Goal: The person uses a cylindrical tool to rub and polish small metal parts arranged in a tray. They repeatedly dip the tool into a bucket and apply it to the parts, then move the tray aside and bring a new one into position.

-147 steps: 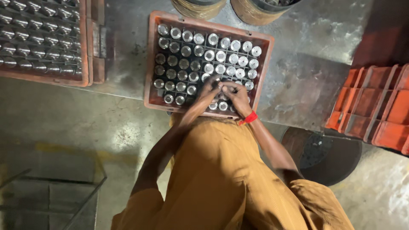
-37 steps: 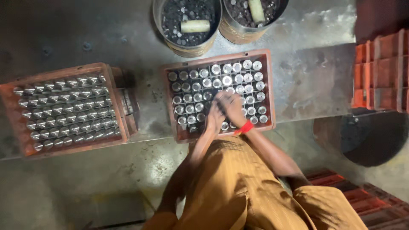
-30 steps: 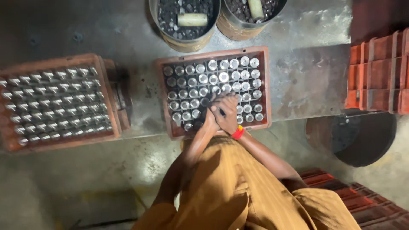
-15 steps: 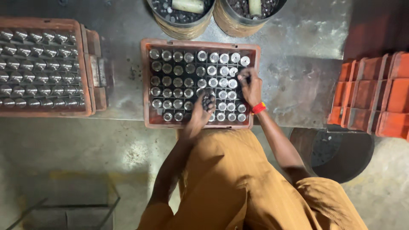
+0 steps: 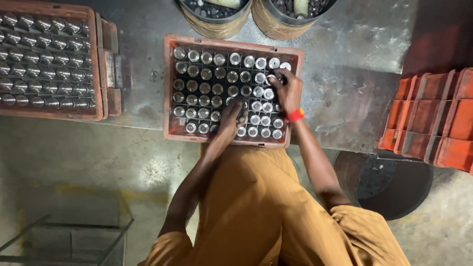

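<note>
Left hand (image 5: pixel 231 117) curled over metal cylinders (image 5: pixel 217 88) in an orange crate (image 5: pixel 170 88), right hand (image 5: pixel 287 88) pinching one cylinder, steel tabletop (image 5: pixel 340 54) beneath.

No pkgs, labels, signs or screens in view.

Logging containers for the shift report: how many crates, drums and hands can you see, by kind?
Crates holding metal cylinders: 2 (centre crate, left crate)
Stacked orange crates, stack: 1
Round drums: 2
Hands at centre crate: 2 (left hand, right hand)
Total: 7
</note>
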Motion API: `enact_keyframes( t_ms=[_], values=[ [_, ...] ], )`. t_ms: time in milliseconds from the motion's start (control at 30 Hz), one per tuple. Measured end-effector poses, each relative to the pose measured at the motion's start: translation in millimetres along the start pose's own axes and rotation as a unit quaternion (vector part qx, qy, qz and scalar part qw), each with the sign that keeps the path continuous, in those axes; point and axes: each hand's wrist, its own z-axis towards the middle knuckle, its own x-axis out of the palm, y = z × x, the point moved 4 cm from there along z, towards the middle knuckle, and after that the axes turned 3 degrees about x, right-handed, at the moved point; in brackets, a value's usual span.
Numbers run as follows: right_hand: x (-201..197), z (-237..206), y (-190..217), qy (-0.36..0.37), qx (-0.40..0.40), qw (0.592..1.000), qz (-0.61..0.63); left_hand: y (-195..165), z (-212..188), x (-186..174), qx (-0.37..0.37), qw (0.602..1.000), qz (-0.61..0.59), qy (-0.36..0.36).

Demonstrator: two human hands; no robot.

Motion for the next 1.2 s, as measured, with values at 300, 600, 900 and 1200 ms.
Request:
enact_keyframes(
  t_ms=[300,600,900,1200],
  values=[
    [37,-61,16,0.073,0.092,0.975,0.191,-5,21,3,0.146,0.96,0.222,-0.085],
    [-1,29,19,-0.045,-0.094,0.993,-0.048,3,18,-30,-0.031,0.991,-0.1,-0.078],
    [5,53,20,-0.038,-0.001,0.995,-0.089,4,14,-27,-0.01,0.994,-0.081,-0.066],
    [29,-33,19,0.105,0.109,0.979,0.138,-26,3,13,0.046,0.987,0.152,-0.017]
  ],
)
